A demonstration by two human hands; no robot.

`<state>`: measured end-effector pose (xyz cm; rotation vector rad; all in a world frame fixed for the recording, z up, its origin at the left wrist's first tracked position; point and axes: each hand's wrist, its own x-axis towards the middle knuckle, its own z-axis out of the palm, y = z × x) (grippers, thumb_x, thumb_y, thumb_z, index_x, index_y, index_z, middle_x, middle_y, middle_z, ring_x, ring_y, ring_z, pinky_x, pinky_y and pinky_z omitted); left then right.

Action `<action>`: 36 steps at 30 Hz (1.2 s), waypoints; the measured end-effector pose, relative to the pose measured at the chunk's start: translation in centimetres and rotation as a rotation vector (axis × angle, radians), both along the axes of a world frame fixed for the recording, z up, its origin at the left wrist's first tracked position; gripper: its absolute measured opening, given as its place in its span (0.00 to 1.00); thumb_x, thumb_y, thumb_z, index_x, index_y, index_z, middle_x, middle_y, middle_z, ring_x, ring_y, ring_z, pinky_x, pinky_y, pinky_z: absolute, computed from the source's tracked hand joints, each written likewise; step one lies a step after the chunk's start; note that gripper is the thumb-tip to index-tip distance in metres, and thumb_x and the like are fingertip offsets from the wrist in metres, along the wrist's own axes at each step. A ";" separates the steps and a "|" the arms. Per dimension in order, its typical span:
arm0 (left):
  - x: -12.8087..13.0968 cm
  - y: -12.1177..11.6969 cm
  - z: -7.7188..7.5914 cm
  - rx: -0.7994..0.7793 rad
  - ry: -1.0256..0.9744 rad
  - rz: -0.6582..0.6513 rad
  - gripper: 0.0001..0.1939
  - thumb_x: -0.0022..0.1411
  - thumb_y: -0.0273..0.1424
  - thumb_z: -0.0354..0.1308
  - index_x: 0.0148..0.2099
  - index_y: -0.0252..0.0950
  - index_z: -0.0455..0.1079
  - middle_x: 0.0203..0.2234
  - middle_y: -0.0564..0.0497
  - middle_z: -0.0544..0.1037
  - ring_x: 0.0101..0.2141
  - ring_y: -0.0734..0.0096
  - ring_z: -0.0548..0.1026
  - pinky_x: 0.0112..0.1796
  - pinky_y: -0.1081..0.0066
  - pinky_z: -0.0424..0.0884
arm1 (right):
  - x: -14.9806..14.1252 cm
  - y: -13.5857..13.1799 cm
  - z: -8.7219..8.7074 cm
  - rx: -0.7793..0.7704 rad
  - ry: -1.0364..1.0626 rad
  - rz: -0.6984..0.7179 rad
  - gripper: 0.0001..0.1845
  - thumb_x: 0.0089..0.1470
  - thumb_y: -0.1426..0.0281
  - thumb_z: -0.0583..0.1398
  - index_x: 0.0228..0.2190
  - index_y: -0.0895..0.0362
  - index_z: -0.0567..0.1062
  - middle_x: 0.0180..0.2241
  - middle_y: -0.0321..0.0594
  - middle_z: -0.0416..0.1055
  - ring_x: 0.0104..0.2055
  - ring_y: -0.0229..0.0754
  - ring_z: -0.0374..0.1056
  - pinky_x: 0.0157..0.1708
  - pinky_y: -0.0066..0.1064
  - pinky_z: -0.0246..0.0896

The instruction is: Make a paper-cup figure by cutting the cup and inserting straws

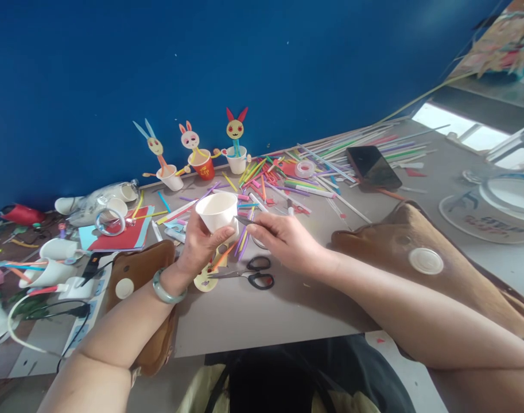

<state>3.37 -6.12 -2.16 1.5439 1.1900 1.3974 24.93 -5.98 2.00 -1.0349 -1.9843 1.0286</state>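
Note:
My left hand [200,245] is wrapped round a white paper cup [217,211], held tilted above the grey table [287,298]. A pale green bangle circles that wrist. My right hand [283,240] pinches a thin dark pointed tool [244,221] whose tip touches the cup's side. Black-handled scissors [255,278] lie on the table just below both hands, next to a yellow cut-out face [205,281].
Three bunny figures in cups [201,155] stand against the blue wall. Several coloured straws [279,178], a tape roll [305,168] and a black phone [372,166] lie behind. Brown padded armrests [399,246] flank me. Cups, cables and paper [115,232] clutter the left.

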 end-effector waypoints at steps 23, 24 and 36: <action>0.1 0.1 0.3 -0.177 -0.152 -0.281 0.32 0.54 0.46 0.69 0.56 0.35 0.71 0.40 0.43 0.79 0.40 0.57 0.78 0.44 0.59 0.74 | 0.3 -0.8 0.9 0.083 -0.165 0.012 0.16 0.64 0.63 0.54 0.25 0.54 0.61 0.20 0.29 0.56 0.22 0.33 0.48 0.27 0.28 0.42; 0.1 0.1 0.3 -0.174 -0.147 -0.290 0.32 0.54 0.47 0.69 0.55 0.34 0.71 0.41 0.43 0.79 0.41 0.57 0.78 0.44 0.59 0.74 | 0.3 -0.9 1.0 0.086 -0.172 0.013 0.16 0.64 0.63 0.54 0.25 0.54 0.61 0.19 0.29 0.56 0.22 0.33 0.48 0.26 0.29 0.42; 0.3 0.1 0.6 -0.144 -0.111 -0.296 0.31 0.55 0.46 0.69 0.56 0.37 0.69 0.35 0.47 0.80 0.34 0.60 0.79 0.36 0.62 0.75 | 0.7 -1.0 1.1 0.225 -0.350 -0.034 0.14 0.65 0.61 0.53 0.34 0.56 0.70 0.21 0.34 0.64 0.22 0.36 0.54 0.26 0.30 0.40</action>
